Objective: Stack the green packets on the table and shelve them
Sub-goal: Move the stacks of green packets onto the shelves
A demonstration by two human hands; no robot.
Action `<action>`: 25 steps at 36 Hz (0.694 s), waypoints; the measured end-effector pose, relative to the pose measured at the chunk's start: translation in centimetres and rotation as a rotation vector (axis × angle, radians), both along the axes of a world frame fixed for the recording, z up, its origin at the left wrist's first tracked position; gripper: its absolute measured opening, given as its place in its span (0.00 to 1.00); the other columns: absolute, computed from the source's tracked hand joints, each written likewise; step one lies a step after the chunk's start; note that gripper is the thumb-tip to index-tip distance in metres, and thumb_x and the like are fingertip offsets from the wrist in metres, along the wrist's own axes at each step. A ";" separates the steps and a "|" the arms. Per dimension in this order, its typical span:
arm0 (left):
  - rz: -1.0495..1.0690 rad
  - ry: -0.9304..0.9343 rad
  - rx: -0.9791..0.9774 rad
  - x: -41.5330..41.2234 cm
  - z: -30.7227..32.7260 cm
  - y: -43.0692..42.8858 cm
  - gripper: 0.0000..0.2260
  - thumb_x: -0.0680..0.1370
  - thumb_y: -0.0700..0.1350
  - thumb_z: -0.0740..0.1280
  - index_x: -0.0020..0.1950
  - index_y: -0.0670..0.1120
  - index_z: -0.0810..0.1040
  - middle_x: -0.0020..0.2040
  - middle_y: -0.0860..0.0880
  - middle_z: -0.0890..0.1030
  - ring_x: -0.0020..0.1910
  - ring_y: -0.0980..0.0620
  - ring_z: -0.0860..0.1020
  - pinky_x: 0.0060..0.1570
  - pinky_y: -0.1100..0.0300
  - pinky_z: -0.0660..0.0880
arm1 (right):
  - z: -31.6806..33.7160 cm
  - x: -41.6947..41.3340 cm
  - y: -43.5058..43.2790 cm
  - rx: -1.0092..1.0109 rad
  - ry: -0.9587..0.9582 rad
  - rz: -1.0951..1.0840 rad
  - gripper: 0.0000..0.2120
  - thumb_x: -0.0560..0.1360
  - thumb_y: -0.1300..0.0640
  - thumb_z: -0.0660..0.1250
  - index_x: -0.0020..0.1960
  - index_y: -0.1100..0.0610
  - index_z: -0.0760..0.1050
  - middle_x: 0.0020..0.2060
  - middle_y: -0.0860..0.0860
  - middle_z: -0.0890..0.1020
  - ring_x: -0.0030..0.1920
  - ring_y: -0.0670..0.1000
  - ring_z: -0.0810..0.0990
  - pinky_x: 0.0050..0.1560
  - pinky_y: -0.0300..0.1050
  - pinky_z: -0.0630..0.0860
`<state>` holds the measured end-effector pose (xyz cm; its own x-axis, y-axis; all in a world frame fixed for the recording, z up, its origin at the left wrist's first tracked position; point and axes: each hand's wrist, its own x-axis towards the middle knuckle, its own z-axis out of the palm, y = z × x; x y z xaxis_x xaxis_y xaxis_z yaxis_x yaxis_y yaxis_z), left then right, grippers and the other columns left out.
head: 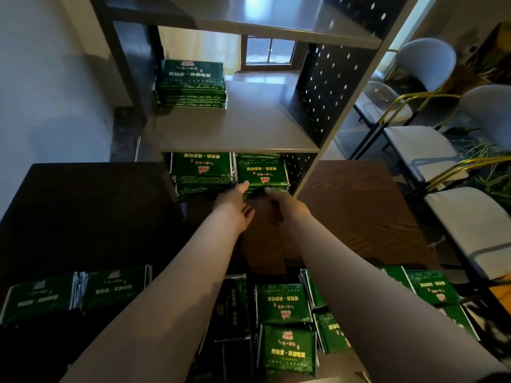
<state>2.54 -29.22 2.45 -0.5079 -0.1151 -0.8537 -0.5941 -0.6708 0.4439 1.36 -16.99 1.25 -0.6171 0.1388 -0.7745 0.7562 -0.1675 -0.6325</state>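
- The left hand [235,201] reaches into the lower bay of the shelf [237,128]. Its thumb lies straight against the front of the right stack [261,168], and its fingers hang loose below.
- The right hand [289,203] touches the same front edge with a fingertip. Its other fingers are in shadow, so its grip cannot be told.
- A second stack [203,168] sits just left of it.
- A third stack [190,82] lies one shelf up.
- Loose packets [287,327] lie on the table [359,211] under the forearms.

place: we read shop or eatery | cues: pegboard shelf rack [235,128], bulk identical green packets [286,302], matching chairs [420,146]
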 end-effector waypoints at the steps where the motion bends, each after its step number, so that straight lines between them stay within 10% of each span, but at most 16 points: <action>1: -0.040 0.011 0.006 0.5 0.0 -0.3 0.16 0.76 0.46 0.74 0.59 0.46 0.73 0.55 0.43 0.76 0.54 0.46 0.77 0.51 0.53 0.77 | -0.3 0.5 -0.2 0.036 0.008 0.058 0.31 0.69 0.51 0.78 0.66 0.63 0.73 0.58 0.59 0.81 0.55 0.59 0.81 0.47 0.49 0.80; 7: -0.361 0.087 -0.177 4.2 -1.4 -3.6 0.23 0.76 0.45 0.74 0.69 0.45 0.73 0.67 0.43 0.75 0.68 0.45 0.74 0.67 0.51 0.72 | -2.1 3.5 -1.8 0.349 0.028 0.554 0.40 0.68 0.44 0.78 0.71 0.64 0.67 0.64 0.59 0.77 0.60 0.58 0.78 0.50 0.47 0.77; 12: -0.832 0.081 -0.519 7.2 -2.1 -6.4 0.19 0.75 0.44 0.75 0.63 0.43 0.77 0.61 0.43 0.79 0.62 0.45 0.77 0.65 0.50 0.75 | -2.9 5.5 -3.5 0.467 -0.021 1.084 0.17 0.68 0.51 0.79 0.49 0.58 0.77 0.40 0.52 0.79 0.40 0.52 0.79 0.43 0.45 0.77; 25: -1.547 -0.001 -0.613 10.0 -5.2 -6.1 0.37 0.68 0.45 0.80 0.74 0.49 0.68 0.67 0.48 0.75 0.62 0.46 0.75 0.61 0.49 0.76 | -5.1 7.6 -5.6 0.677 -0.078 1.658 0.36 0.70 0.54 0.77 0.74 0.52 0.66 0.67 0.52 0.73 0.67 0.56 0.71 0.63 0.50 0.71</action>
<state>12.53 -35.27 -2.70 -0.4535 0.1670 -0.8755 -0.4879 0.7755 0.4007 8.94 -22.58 -3.87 -0.3972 -0.2513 -0.8827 -0.1228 0.9677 -0.2203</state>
